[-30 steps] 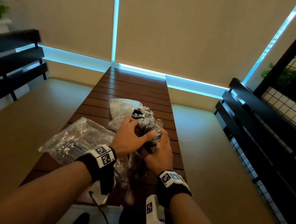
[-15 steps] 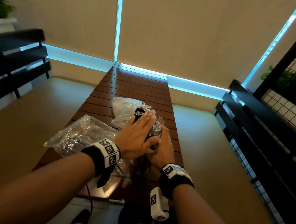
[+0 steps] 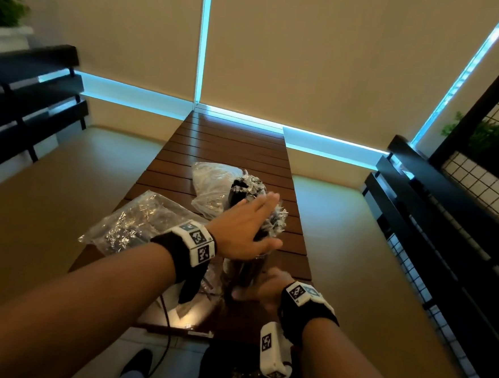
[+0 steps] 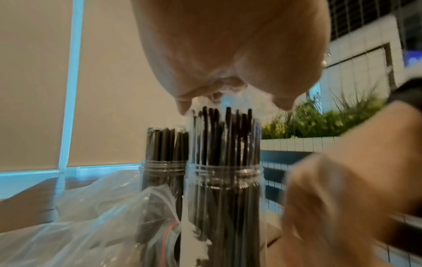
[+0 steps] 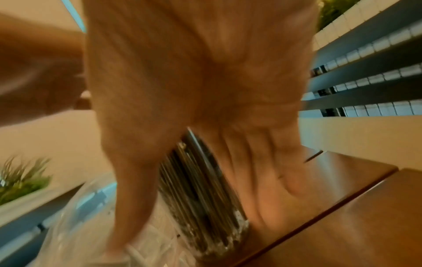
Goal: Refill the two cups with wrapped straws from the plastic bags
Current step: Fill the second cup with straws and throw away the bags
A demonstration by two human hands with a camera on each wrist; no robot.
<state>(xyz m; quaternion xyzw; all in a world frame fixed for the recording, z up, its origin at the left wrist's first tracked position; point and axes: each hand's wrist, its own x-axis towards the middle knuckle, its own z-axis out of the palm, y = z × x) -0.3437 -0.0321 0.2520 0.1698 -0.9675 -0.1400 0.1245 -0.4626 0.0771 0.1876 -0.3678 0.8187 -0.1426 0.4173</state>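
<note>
Two clear cups stand packed with black wrapped straws on the slatted wooden table (image 3: pixel 230 146). The near cup (image 3: pixel 245 272) (image 4: pixel 223 198) has straw tops (image 3: pixel 277 221) fanning out under my left hand (image 3: pixel 245 227). That hand lies flat over them with straight fingers, its palm (image 4: pixel 228 54) just above the tips. My right hand (image 3: pixel 262 288) grips the near cup low down; its thumb and fingers (image 5: pixel 262 162) wrap around the cup (image 5: pixel 200 189). The far cup (image 3: pixel 241 189) (image 4: pixel 163 171) stands just behind, untouched.
A crumpled clear plastic bag (image 3: pixel 139 222) lies at the left of the table, and another (image 3: pixel 210 183) sits behind the cups. Black slatted railings (image 3: pixel 434 231) run along the right and the left. The table's near edge is close below my wrists.
My left hand has uncurled from the straw tops and now lies flat over them. My right hand has slid down from the upper part of the cup towards its base.
</note>
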